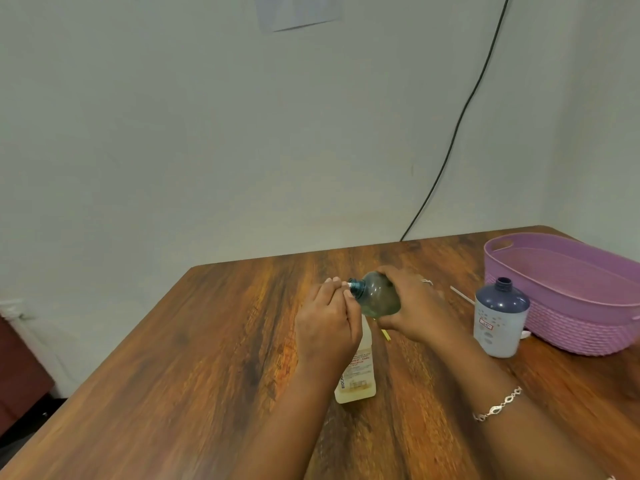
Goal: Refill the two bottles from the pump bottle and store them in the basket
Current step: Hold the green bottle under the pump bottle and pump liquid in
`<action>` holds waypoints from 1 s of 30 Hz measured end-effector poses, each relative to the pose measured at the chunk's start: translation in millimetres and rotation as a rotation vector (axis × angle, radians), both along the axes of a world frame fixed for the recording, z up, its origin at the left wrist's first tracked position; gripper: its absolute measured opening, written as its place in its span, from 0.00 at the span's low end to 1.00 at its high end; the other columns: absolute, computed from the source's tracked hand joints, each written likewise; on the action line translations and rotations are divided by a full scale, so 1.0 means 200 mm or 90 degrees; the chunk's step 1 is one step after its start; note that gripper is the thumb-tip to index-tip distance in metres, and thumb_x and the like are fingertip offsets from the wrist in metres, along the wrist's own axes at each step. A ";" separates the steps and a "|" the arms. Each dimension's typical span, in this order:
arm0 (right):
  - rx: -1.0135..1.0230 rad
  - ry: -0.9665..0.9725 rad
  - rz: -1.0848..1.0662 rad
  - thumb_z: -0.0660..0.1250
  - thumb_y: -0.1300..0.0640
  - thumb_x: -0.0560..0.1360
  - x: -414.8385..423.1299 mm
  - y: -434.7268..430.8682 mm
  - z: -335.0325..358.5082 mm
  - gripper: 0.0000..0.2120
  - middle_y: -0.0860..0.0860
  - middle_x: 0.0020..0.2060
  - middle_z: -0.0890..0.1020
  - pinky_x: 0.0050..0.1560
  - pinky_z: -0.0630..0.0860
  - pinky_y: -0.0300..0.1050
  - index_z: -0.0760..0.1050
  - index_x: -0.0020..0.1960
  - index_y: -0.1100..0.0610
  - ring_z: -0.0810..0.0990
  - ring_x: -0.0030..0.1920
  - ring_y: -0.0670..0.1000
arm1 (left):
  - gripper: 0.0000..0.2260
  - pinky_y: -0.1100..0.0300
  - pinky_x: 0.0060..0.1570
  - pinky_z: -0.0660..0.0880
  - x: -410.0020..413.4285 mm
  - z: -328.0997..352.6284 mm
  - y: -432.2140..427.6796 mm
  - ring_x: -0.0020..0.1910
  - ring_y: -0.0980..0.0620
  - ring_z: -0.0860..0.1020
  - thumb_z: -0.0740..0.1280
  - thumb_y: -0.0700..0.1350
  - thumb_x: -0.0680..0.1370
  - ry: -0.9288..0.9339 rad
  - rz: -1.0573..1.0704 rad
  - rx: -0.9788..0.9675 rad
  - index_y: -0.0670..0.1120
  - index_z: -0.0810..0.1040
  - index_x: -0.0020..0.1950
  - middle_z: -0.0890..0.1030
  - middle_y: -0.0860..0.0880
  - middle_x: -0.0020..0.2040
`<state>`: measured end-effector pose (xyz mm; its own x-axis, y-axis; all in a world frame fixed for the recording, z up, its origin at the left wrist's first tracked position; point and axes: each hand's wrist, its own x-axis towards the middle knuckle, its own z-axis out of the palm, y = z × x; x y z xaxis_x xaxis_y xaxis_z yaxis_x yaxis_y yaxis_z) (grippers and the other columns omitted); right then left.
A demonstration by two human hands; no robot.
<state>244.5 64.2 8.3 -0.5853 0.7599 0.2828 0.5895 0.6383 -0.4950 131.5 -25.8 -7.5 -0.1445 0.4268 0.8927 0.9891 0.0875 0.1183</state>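
Note:
My right hand [414,308] grips a clear bluish-green bottle [377,296], tipped on its side with the open neck pointing left. The pump bottle [356,372], pale with a printed label, stands on the table below it. My left hand [329,320] sits on top of the pump bottle, fingers curled over the white nozzle, which meets the tipped bottle's neck. A second bottle [500,318], light blue with a dark blue open top, stands upright to the right. The purple basket [568,327] is right behind it.
A thin white tube [462,294] lies on the wooden table [173,358] between my right hand and the basket. A yellow stick [386,335] shows under my right hand. A black cable [460,123] runs down the wall.

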 end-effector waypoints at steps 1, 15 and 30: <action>-0.008 -0.006 0.000 0.75 0.51 0.65 0.00 0.00 -0.01 0.36 0.46 0.64 0.70 0.62 0.68 0.56 0.61 0.68 0.45 0.69 0.63 0.52 | 0.16 0.63 0.41 0.75 0.00 -0.01 0.00 0.40 0.51 0.81 0.56 0.41 0.76 0.006 0.003 -0.004 0.39 0.83 0.41 0.83 0.46 0.40; -0.023 0.046 0.012 0.77 0.52 0.62 0.00 0.02 -0.03 0.38 0.47 0.62 0.72 0.58 0.72 0.58 0.63 0.68 0.46 0.71 0.61 0.52 | 0.17 0.61 0.49 0.75 0.02 -0.05 0.02 0.47 0.48 0.80 0.55 0.42 0.78 -0.026 -0.009 -0.001 0.37 0.82 0.48 0.83 0.43 0.46; -0.020 0.026 0.003 0.76 0.53 0.64 0.02 0.00 -0.01 0.38 0.47 0.64 0.71 0.61 0.70 0.56 0.62 0.69 0.46 0.70 0.63 0.52 | 0.15 0.65 0.40 0.72 0.00 -0.04 0.05 0.39 0.49 0.79 0.56 0.40 0.77 -0.033 -0.006 0.027 0.37 0.81 0.42 0.82 0.44 0.40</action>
